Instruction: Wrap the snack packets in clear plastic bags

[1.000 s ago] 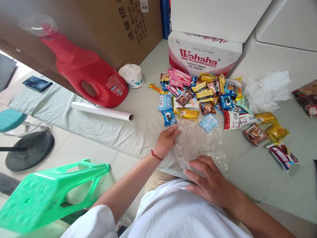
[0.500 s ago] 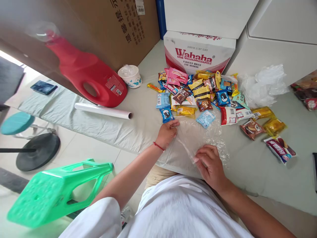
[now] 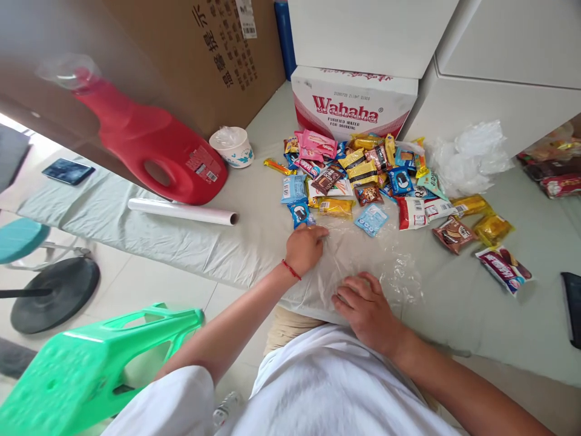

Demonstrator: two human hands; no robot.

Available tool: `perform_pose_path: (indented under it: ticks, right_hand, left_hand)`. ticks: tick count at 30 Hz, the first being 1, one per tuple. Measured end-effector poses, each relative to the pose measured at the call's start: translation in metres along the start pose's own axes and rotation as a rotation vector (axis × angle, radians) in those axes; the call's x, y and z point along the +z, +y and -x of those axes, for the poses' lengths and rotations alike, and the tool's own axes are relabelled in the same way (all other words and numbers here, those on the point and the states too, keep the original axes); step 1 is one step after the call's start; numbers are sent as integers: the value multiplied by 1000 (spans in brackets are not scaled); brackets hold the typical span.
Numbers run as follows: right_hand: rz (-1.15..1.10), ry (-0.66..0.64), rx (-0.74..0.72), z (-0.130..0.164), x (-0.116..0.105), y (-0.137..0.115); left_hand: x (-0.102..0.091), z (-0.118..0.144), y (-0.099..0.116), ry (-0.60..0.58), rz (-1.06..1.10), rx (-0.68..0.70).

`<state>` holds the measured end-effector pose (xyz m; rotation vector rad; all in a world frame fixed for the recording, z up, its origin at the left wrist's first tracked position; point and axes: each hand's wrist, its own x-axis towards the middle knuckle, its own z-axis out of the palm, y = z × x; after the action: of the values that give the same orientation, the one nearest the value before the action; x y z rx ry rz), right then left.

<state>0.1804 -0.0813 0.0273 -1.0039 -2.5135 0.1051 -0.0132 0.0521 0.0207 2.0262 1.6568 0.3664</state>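
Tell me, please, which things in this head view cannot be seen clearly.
- Clear plastic sheet: see-through, edges hard to trace.
- Left hand and right hand: palms face down, so any grip is hidden.
- Dark flat object: cut by right edge.
- Paper cup: contents veiled by plastic.
- Snack packets: small print unreadable.

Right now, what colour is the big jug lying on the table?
Red, with a clear cap; the jug shows best in the head view, left of the paper cup.

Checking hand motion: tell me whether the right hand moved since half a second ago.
Yes. The right hand dropped from pinching the plastic sheet to lying flat, nearer the table edge.
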Motion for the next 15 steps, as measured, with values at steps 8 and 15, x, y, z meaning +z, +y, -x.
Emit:
perform_pose_path:
  ticks: [8, 15]
  right_hand:
    - [-55, -403, -28, -30, 23, -29]
    - [-141, -375, -104, -27, 21, -26]
  left_hand:
    - [-24, -24, 4, -227, 154, -87]
    - [-47, -55, 1, -362, 165, 14]
